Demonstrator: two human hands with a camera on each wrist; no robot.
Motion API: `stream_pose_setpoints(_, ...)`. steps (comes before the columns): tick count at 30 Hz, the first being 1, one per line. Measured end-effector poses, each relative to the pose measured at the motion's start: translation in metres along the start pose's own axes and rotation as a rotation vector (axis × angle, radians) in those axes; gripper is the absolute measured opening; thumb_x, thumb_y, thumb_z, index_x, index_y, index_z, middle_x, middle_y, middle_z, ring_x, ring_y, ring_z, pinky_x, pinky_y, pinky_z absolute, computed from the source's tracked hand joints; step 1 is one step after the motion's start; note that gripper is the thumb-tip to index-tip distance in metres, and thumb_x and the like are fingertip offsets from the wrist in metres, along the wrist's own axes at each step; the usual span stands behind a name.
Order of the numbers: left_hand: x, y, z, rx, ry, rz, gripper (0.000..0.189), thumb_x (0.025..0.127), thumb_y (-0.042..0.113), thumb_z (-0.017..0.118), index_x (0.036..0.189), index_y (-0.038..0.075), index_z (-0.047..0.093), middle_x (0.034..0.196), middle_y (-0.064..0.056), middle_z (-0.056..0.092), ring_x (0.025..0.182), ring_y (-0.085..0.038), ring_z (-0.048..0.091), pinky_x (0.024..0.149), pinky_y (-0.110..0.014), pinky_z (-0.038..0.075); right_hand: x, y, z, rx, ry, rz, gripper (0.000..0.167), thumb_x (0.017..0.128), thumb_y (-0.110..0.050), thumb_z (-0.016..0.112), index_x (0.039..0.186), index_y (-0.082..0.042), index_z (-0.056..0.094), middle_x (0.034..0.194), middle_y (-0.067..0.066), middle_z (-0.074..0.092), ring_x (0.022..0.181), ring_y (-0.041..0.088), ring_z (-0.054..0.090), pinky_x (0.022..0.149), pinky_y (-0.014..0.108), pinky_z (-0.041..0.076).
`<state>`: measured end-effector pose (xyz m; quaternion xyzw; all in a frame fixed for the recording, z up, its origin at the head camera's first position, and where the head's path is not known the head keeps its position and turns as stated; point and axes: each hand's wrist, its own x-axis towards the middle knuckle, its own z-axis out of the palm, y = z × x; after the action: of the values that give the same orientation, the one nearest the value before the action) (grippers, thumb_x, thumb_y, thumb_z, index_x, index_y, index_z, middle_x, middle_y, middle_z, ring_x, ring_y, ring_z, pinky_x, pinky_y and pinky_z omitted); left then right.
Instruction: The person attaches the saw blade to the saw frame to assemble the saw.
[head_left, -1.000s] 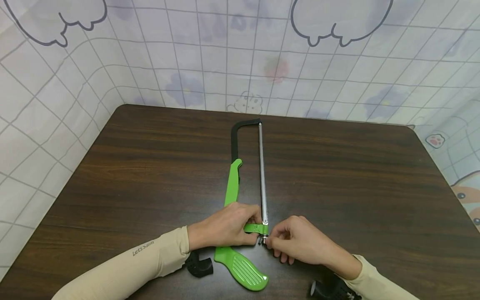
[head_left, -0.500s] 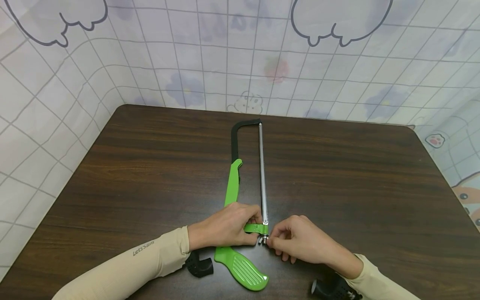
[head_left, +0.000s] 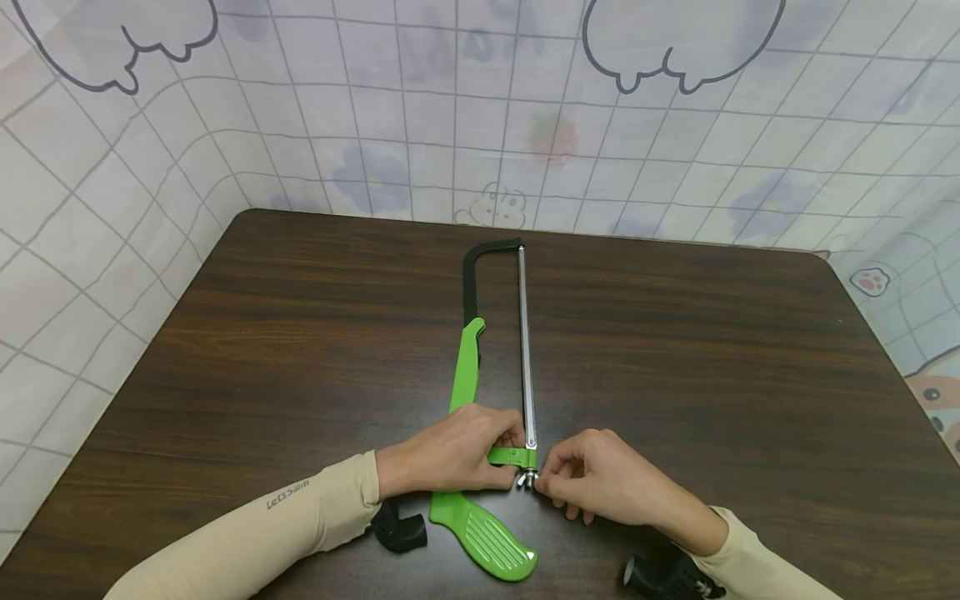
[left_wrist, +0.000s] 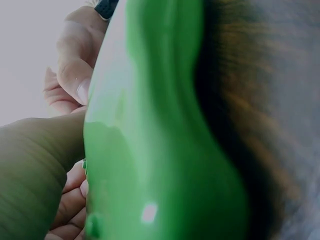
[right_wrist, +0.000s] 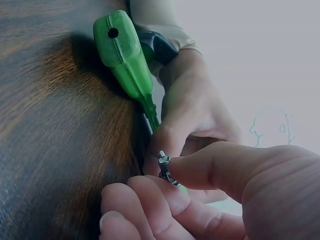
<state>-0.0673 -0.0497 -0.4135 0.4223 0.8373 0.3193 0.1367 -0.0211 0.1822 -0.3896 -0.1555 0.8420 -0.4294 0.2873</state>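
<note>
A hacksaw (head_left: 464, 367) lies on its side on the table, with a green handle (head_left: 491, 542), a black front bow (head_left: 469, 283) and a silver blade (head_left: 525, 350). My left hand (head_left: 457, 450) grips the green frame just above the handle, fingers and thumb around the short green arm at the blade's near end. At that end sits a silver wing nut (head_left: 527, 479) on a threaded bolt. My right hand (head_left: 600, 479) pinches the wing nut between thumb and index finger, seen closer in the right wrist view. Green plastic fills most of the left wrist view, hiding much there.
The dark wooden table (head_left: 712, 350) reaches back to a white grid-patterned cloth (head_left: 420, 108). Black wrist devices show under both forearms, one near the left cuff (head_left: 401, 533) and one near the right cuff (head_left: 663, 575).
The wing nut has turned, and its wings now show spread to both sides. My right fingers have shifted only slightly. My left hand and the hacksaw stay in place.
</note>
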Motion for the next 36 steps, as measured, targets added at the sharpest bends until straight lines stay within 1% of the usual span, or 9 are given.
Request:
stream_pose_setpoints(3,0.0002,-0.0005,-0.0004,0.002,-0.004,-0.001,0.023,0.085,0.021,0.080,0.101,0.013,0.066,0.085,0.004,0.068,0.069,0.002,0.047,0.066,-0.014,0.045,0.0003,-0.0002,-0.0004,0.001,-0.002,0.006,0.016,0.095,-0.023,0.071,0.082,-0.014,0.076,0.068,0.002,0.072,0.056,0.016,0.067,0.049,0.032,0.055)
stream_pose_setpoints(7,0.0001,-0.0010,-0.0007,0.000,-0.009,-0.005,0.022,0.085,0.021,0.080,0.100,0.013,0.066,0.085,0.005,0.067,0.070,0.002,0.048,0.067,-0.014,0.045,0.0006,-0.0001,-0.0009,-0.005,0.004,0.006,0.014,0.094,-0.021,0.071,0.083,-0.014,0.076,0.067,0.001,0.072,0.056,0.016,0.067,0.049,0.032,0.055)
stream_pose_setpoints(12,0.0003,-0.0021,-0.0009,-0.004,-0.015,-0.007,0.021,0.085,0.020,0.079,0.099,0.013,0.066,0.082,0.006,0.064,0.069,0.002,0.046,0.065,-0.014,0.043,0.0010,0.0009,-0.0015,-0.017,0.007,0.000,0.013,0.094,-0.019,0.071,0.083,-0.014,0.076,0.068,0.000,0.072,0.056,0.016,0.067,0.049,0.032,0.055)
stream_pose_setpoints(19,0.0004,-0.0035,-0.0026,-0.007,-0.018,0.011,0.019,0.084,0.017,0.077,0.099,0.014,0.065,0.080,0.008,0.061,0.068,0.002,0.045,0.064,-0.014,0.042,0.0009,0.0019,-0.0032,-0.012,-0.004,0.002,0.011,0.094,-0.016,0.069,0.086,-0.015,0.077,0.070,0.001,0.073,0.058,0.016,0.068,0.050,0.033,0.056)
stream_pose_setpoints(26,0.0005,-0.0028,-0.0039,-0.010,-0.020,0.020,0.018,0.086,0.018,0.077,0.099,0.014,0.066,0.080,0.007,0.061,0.068,0.002,0.046,0.065,-0.013,0.043,0.0008,0.0013,-0.0028,-0.020,0.002,0.000,0.011,0.094,-0.018,0.070,0.085,-0.016,0.076,0.070,0.001,0.073,0.057,0.016,0.067,0.050,0.033,0.056)
stream_pose_setpoints(36,0.0001,-0.0029,-0.0056,-0.020,-0.037,0.008,0.017,0.087,0.018,0.076,0.099,0.015,0.065,0.079,0.009,0.058,0.068,0.002,0.045,0.065,-0.013,0.042,0.0012,0.0029,-0.0011,-0.032,0.009,-0.015,0.011,0.095,-0.021,0.071,0.086,-0.018,0.077,0.069,-0.001,0.072,0.055,0.014,0.065,0.049,0.032,0.054)
